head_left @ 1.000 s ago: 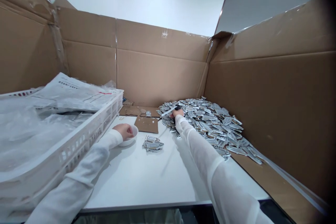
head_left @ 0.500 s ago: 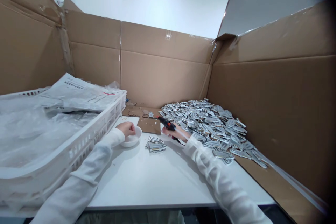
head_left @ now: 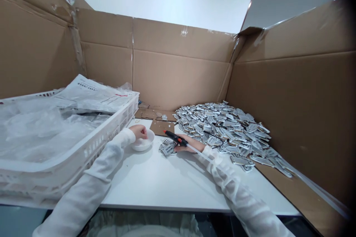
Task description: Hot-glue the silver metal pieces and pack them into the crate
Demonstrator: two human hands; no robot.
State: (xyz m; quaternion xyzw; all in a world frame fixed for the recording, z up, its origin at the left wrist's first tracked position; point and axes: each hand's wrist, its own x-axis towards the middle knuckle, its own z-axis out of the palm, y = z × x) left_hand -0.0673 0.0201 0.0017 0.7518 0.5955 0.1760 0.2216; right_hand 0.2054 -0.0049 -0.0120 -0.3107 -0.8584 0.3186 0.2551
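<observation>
My left hand (head_left: 138,132) dips into a small white bowl (head_left: 149,143), its fingers pinched together. Whatever they hold, if anything, is hidden. My right hand (head_left: 191,143) is wrapped round a black hot glue gun (head_left: 178,139) with a red-orange tip pointing left and a long clear glue stick out of its back. Below the gun's nose lies a small stack of flat grey-and-white cut-out pieces (head_left: 167,149), partly covered by the gun and hand. Further right, a large heap of similar pieces (head_left: 222,124) spreads behind my right forearm.
A white plastic basket (head_left: 91,148) full of clear bags and printed sheets (head_left: 91,92) stands on the left. A brown cardboard piece (head_left: 162,127) lies behind the bowl. Tall cardboard walls (head_left: 178,77) enclose the white table (head_left: 167,189) at the back and sides.
My right hand has brought the glue gun left and closer to me, over the small stack. My left hand stays at the bowl. The whole view has shifted slightly.
</observation>
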